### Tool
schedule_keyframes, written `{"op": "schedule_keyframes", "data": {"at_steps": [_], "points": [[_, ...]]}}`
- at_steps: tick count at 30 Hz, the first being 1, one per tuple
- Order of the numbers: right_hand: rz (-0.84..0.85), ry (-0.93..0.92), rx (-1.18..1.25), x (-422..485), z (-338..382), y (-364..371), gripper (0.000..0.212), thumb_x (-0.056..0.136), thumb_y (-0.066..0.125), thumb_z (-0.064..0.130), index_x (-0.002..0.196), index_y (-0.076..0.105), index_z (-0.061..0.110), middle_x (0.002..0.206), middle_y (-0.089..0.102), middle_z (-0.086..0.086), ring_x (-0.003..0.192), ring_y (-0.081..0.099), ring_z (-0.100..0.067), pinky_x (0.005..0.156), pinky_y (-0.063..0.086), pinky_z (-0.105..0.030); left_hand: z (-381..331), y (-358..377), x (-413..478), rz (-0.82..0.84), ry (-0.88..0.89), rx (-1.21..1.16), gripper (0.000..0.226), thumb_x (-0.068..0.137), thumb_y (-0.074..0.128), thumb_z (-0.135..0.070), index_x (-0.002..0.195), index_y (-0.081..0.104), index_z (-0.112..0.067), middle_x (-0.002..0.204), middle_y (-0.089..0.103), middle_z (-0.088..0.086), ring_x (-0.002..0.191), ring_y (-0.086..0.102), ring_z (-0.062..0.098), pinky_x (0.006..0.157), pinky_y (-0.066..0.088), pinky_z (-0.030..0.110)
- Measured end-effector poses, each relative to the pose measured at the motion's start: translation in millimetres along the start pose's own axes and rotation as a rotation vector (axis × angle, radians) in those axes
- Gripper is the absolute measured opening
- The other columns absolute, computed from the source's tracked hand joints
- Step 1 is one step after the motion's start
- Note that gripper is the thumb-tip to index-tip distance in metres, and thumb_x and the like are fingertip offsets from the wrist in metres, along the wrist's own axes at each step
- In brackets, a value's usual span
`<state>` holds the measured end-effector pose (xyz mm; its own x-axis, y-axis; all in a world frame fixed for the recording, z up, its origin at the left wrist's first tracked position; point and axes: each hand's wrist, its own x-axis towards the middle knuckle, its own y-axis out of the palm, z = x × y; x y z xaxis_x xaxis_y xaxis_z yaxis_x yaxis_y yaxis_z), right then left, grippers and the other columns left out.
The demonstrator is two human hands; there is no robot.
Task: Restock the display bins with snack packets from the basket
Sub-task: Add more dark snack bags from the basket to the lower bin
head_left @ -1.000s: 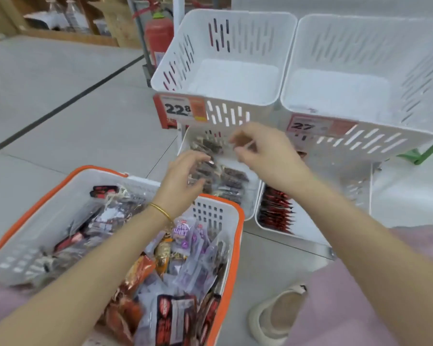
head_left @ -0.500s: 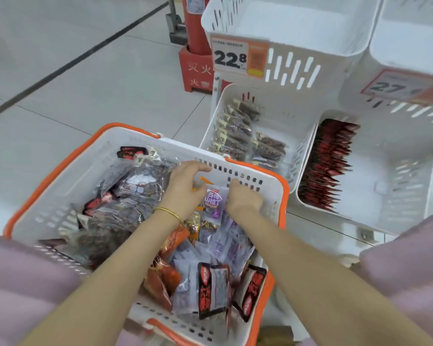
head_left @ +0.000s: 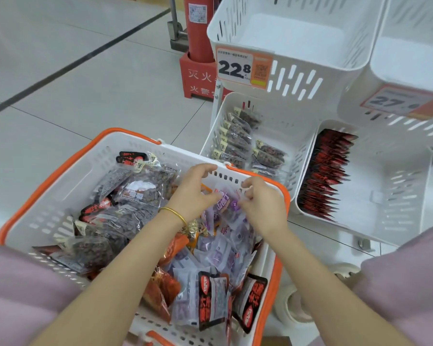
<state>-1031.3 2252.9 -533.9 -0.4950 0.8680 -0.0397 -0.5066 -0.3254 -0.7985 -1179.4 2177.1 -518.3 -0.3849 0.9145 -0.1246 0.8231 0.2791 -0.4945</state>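
- Showing a shop floor (head_left: 98, 101) of pale grey tiles, crossed at far left by one dark line.
- White basket (head_left: 48, 176) with an orange rim stands on the floor at lower left. It is filled with mixed snack packets (head_left: 135, 193) in brown, red, black and purple.
- Left hand (head_left: 193, 193), with a gold bracelet (head_left: 173, 212) at the wrist, reaches over the basket's far side. Its thumb touches a purple packet (head_left: 225, 201) and its fingers curl above it; whether the grip closes cannot be told.
- Right hand (head_left: 263, 206) meets the same purple packet from the other side, fingertips curled onto its edge in a pinch.
- Red fire extinguisher (head_left: 198, 26) stands in a red holder behind the basket, just beside the rack of bins.
- Upper left bin (head_left: 298, 78) bears a price tag (head_left: 235, 68) reading 22.8. The lower left bin (head_left: 285, 121) beneath it holds rows of brown packets (head_left: 238, 141).
- Lower right bin (head_left: 398, 196) holds red packets (head_left: 328, 176) on edge along its left wall. The upper right bin (head_left: 410, 58) above it bears a blurred tag (head_left: 395, 101).
- Pink sleeves (head_left: 23, 283) fill the bottom corners.
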Motion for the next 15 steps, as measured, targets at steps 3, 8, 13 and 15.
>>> {"op": "schedule_keyframes", "data": {"at_steps": [3, 8, 13, 15], "points": [[0.058, 0.002, 0.263, 3, 11, -40, 0.026, 0.079, 0.070, 0.007, 0.097, 0.060, 0.024, 0.078, 0.063, 0.003, 0.069, 0.054, -0.011, 0.069, 0.044, -0.028, -13, 5, -1, 0.114, 0.005, -0.009, 0.087, 0.075, 0.076, -0.014, 0.145, 0.024, -0.017, 0.131, 0.034, -0.006, 0.121, 0.037, 0.007, 0.098, 0.033, 0.019], [0.059, 0.108, 0.661, -2, 8, -60, 0.019, 0.080, 0.070, 0.002, 0.090, 0.067, 0.018, 0.092, 0.071, -0.010, 0.080, 0.065, -0.023, 0.078, 0.055, -0.039, -24, -1, 2, 0.045, -0.014, -0.069, 0.052, 0.078, 0.074, -0.016, 0.122, 0.049, -0.026, 0.109, 0.057, 0.003, 0.095, 0.060, 0.025, 0.085, 0.053, 0.041], [-0.005, 0.254, 1.042, -7, 1, -64, 0.013, 0.088, 0.061, 0.000, 0.089, 0.064, 0.012, 0.087, 0.069, -0.010, 0.075, 0.064, -0.020, 0.072, 0.058, -0.036, -37, -7, -7, -0.078, -0.034, -0.281, 0.010, 0.084, 0.065, -0.004, 0.088, 0.057, -0.009, 0.085, 0.064, 0.007, 0.074, 0.061, 0.015, 0.058, 0.054, 0.018], [-0.022, 0.278, 1.090, -7, -1, -68, 0.013, 0.089, 0.059, 0.001, 0.087, 0.063, 0.013, 0.081, 0.069, -0.005, 0.069, 0.065, -0.016, 0.070, 0.058, -0.035, -36, -11, -8, -0.095, -0.052, -0.308, 0.010, 0.084, 0.066, -0.005, 0.089, 0.058, -0.004, 0.086, 0.066, 0.011, 0.073, 0.062, 0.018, 0.058, 0.055, 0.022]]}}
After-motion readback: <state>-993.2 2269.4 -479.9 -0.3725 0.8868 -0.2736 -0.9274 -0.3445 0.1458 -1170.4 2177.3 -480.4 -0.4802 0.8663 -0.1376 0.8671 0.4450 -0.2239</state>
